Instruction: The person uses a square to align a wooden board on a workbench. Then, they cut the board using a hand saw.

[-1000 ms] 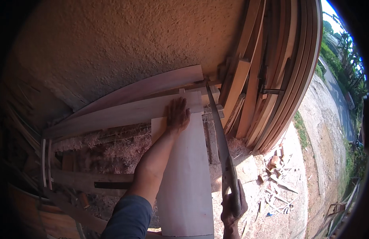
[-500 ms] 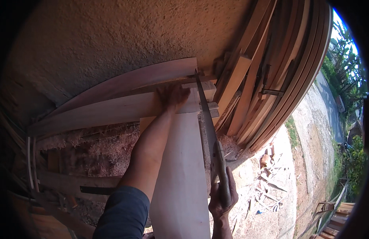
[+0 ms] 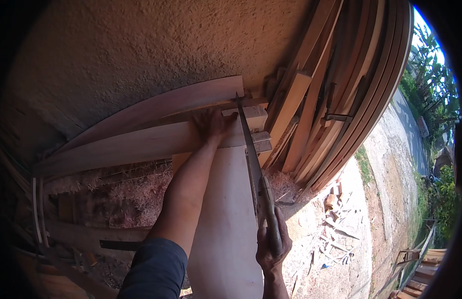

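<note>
A rough brown wall [image 3: 166,45] fills the far side of the scene I watch remotely. Nearest, at right, I see the right hand [image 3: 272,245] clamped on the handle of a handsaw [image 3: 253,149], its blade pointing far. A wide pale board [image 3: 226,214] lies just left. Farther on, the left hand [image 3: 212,123] rests with fingers apart on a crosswise plank [image 3: 156,139]; the blade is by that plank's right end, contact unclear to me. Far right, long timbers [image 3: 360,99] stand stacked.
</note>
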Tool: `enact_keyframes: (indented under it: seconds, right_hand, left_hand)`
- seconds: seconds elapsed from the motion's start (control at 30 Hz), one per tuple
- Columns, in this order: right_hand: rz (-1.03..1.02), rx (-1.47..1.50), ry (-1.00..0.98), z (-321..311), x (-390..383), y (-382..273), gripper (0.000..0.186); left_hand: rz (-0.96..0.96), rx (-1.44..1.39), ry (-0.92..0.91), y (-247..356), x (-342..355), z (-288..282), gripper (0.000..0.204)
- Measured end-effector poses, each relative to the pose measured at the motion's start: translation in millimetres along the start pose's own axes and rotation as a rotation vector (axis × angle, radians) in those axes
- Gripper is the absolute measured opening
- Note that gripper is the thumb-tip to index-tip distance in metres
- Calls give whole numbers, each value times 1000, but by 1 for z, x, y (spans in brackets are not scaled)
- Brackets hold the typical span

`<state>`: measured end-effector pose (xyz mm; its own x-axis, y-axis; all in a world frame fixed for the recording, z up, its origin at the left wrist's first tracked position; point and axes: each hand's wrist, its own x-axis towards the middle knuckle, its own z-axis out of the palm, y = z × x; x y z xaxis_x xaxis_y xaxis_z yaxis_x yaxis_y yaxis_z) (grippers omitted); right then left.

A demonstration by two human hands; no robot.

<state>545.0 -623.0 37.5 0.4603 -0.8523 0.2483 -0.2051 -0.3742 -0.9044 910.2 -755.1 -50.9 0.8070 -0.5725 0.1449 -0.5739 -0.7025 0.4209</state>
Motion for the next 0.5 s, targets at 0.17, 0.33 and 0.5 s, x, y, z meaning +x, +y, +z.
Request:
enact_keyframes:
  seconds: [0.17, 0.33, 0.5]
  right_hand:
    - [-85, -131, -34, -2, -1, 1, 46]
    - [-148, -149, -17, -4, -1, 10, 56]
    - [-118, -146, -24, -7, -2, 3, 48]
  left_hand:
    - [46, 60, 107, -2, 2, 4, 64]
    - [40, 12, 116, -3, 2, 7, 74]
    - [20, 49, 73, 0, 0, 2, 68]
